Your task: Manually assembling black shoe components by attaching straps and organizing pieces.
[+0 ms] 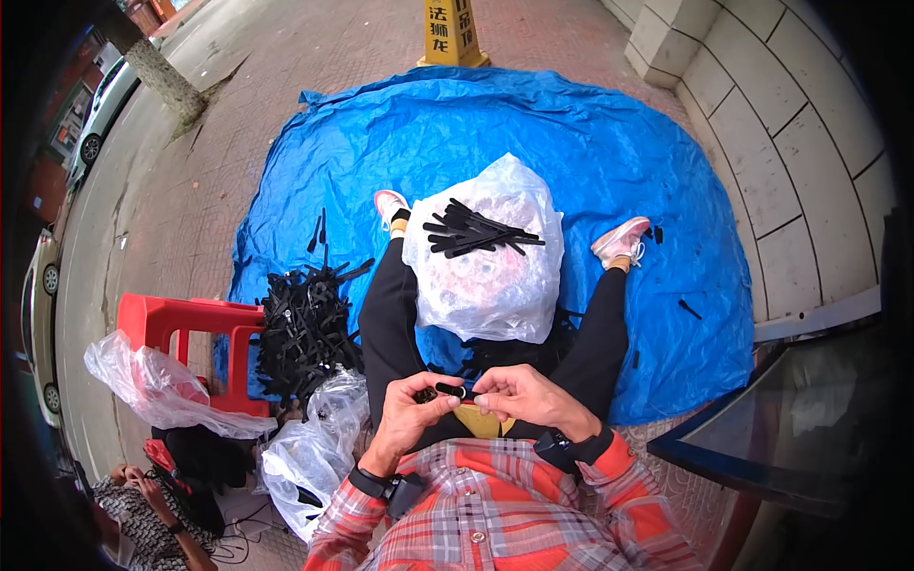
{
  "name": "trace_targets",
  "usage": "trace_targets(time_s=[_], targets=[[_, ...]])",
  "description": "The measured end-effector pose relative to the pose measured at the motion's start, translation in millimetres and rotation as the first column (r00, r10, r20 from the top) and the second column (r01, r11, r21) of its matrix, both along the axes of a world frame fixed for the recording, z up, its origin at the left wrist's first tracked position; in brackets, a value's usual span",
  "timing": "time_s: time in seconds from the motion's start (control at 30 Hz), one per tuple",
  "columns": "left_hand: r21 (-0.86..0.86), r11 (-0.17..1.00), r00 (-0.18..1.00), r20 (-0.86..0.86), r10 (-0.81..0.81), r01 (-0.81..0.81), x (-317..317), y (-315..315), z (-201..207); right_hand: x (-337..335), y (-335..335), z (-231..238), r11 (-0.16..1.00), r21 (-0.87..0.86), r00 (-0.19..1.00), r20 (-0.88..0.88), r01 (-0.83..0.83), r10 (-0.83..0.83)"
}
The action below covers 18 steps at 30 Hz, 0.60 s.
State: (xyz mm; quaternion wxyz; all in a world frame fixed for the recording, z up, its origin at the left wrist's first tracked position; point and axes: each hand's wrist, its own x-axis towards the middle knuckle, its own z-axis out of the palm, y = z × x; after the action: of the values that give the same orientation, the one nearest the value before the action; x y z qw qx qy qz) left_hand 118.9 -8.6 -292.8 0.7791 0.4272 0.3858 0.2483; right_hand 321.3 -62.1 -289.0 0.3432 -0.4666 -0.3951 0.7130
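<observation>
Brick pavement (286,57) in daylight, blue tarp (609,162) spread over it, red plastic stool (181,324), pale tiled wall (809,124) at right

One blue tarpaulin (609,143) covers the pavement. On it sits one large clear plastic bag (487,276) with roughly a dozen black strips (476,231) on top, and one heap of black strips (305,328) too many to count. One red plastic stool (181,324), two more clear bags (162,385) (309,457), one yellow bollard (451,33), two pink shoes (624,240).

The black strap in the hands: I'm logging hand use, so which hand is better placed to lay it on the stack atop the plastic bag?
Probably the right hand: it pinches the black strap by its end, while the left hand wraps it from below. The stack lies straight ahead.
</observation>
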Motion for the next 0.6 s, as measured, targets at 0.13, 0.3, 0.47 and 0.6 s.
trace_targets(time_s=[0.13, 0.3, 0.47, 0.6], targets=[[0.175, 0.983, 0.997, -0.064, -0.035, 0.046, 2, -2, 1, -8, 3, 7, 0.997, 0.039, 0.998, 0.011, 0.06, -0.061], [0.315, 0.949, 0.999, -0.033, 0.0, 0.01, 8, -7, -7, -8, 11, 7, 0.999, 0.006, 0.999, 0.001, 0.038, -0.038], [0.284, 0.954, 0.993, -0.048, 0.11, -0.092, 16, -10, -6, -11, 11, -7, 0.996, -0.081, 0.998, -0.054, 0.036, -0.041], [0.334, 0.923, 0.961, -0.128, 0.245, -0.191, 20, -7, -17, -31, 11, 15, 0.731, 0.679, 0.636, 0.594, -0.068, -0.493]])
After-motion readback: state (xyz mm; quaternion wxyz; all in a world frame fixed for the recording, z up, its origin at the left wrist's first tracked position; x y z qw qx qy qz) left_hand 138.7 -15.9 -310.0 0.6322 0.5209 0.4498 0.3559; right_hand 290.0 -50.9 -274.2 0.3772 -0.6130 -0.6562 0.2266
